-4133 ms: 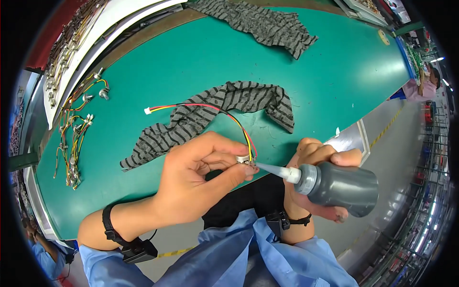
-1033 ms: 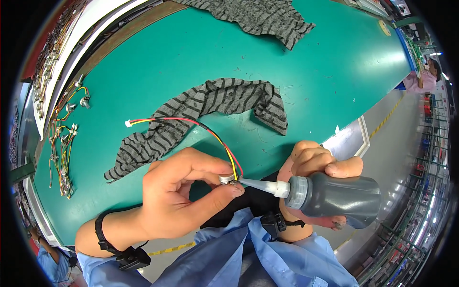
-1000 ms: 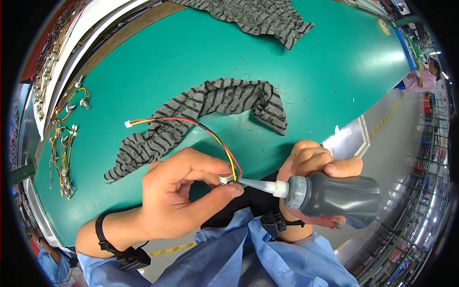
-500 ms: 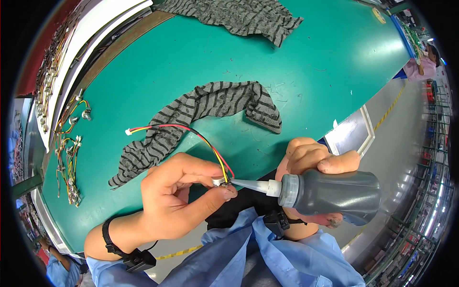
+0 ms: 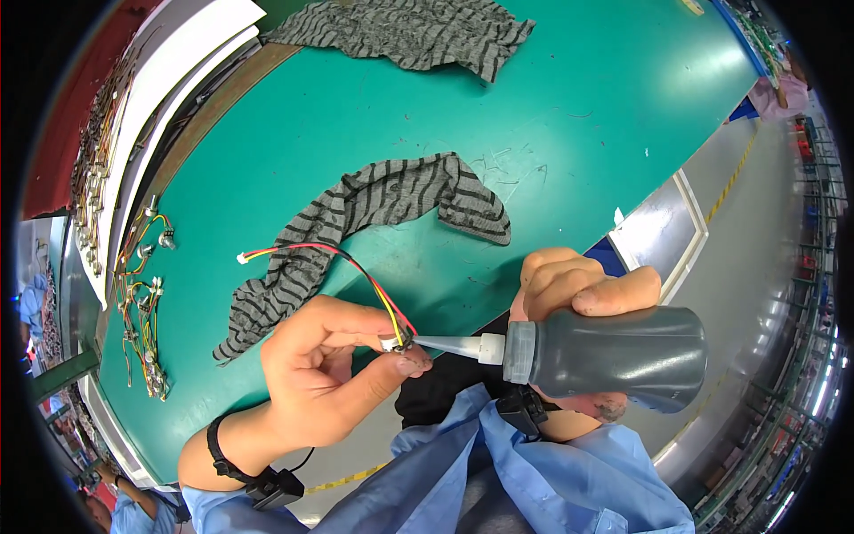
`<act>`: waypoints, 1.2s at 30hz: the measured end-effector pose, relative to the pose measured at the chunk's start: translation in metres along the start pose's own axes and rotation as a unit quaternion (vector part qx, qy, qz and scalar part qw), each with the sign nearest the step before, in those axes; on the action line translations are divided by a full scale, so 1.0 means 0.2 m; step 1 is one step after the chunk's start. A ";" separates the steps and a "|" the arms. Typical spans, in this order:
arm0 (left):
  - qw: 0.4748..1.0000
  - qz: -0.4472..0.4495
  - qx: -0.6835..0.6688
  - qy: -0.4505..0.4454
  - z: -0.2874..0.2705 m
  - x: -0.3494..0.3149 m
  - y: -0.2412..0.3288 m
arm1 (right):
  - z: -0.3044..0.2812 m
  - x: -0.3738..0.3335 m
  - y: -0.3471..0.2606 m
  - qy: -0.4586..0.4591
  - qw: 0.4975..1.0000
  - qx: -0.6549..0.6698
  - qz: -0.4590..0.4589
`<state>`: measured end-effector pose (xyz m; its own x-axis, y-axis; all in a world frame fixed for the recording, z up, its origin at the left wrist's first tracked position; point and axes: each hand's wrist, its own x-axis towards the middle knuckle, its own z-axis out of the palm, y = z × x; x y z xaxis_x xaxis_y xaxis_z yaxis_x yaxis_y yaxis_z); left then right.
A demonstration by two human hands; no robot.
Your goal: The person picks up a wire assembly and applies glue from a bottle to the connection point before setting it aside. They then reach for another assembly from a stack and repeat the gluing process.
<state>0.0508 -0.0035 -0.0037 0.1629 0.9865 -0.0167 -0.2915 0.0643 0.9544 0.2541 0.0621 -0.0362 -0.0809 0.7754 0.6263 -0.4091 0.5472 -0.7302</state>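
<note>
Between thumb and fingers, my left hand (image 5: 325, 374) pinches a small round metal potentiometer (image 5: 390, 343). Red, yellow and black wires (image 5: 360, 267) arch up from it and end in a white plug (image 5: 243, 258) on the left. My right hand (image 5: 578, 285) is wrapped round a dark grey squeeze bottle (image 5: 623, 356) lying on its side, with a translucent tapered nozzle (image 5: 449, 347) pointing left. The nozzle's tip meets the potentiometer at its wire terminals, beside my left thumb. Whether any liquid comes out is too small to tell.
A striped grey cloth (image 5: 382, 196) lies crumpled on the green table (image 5: 578, 160), with another cloth (image 5: 418, 36) at the far edge. Several wired potentiometers (image 5: 147, 338) lie at the left, more on a white board (image 5: 116, 205). Other people sit at far right and lower left.
Both hands have shifted slightly left with the potentiometer and bottle, the nozzle tip staying at the terminals. The whole view has also moved a little.
</note>
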 end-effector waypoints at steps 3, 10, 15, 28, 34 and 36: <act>1.000 -0.001 0.003 -0.005 0.00 0.00 0.00 | -0.01 0.00 0.00 -0.007 1.000 -0.002 0.002; 1.000 0.002 0.012 -0.009 -0.01 0.00 0.00 | -0.01 0.01 0.00 -0.013 1.000 -0.006 -0.006; 0.999 -0.002 0.050 -0.017 -0.01 0.00 0.01 | -0.01 0.01 0.01 -0.014 1.000 0.003 -0.008; 1.000 0.002 0.000 -0.020 -0.01 0.00 0.00 | -0.02 0.01 0.00 -0.012 1.000 0.008 0.000; 1.000 0.006 -0.003 -0.026 -0.03 0.00 -0.01 | -0.01 0.01 -0.01 -0.014 1.000 0.001 0.015; 1.000 0.002 -0.004 -0.026 -0.02 0.00 0.00 | -0.02 0.01 -0.02 -0.010 1.000 0.001 0.014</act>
<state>0.0474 -0.0032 -0.0046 0.2102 0.9776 0.0020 -0.2989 0.0624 0.9522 0.2587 0.0629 -0.0328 -0.1097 0.7842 0.6107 -0.4090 0.5243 -0.7469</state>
